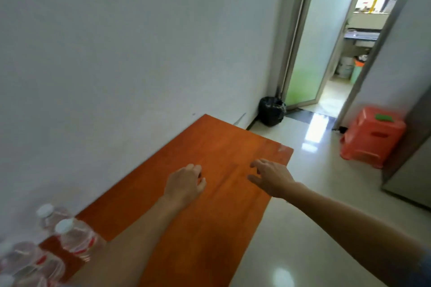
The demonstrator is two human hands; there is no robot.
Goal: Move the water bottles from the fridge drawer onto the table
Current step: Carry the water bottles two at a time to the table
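Both hands are hovering empty above the table [224, 144]. The left hand [186, 183] is hanging with its fingers [197, 170] loosely curled around nothing, and the right hand [271, 178] is reaching with relaxed, slightly spread fingers [257, 163] near the table's right edge. The water bottles [70, 237] are standing well behind the fingertips, clustered at the table's near-left corner just beside the left forearm. The fridge drawer is not showing. The likely trouble is that forearm swinging back past the crowded bottles and toppling one. Any bottle set beyond the right fingertips would also be sitting close to the edge.
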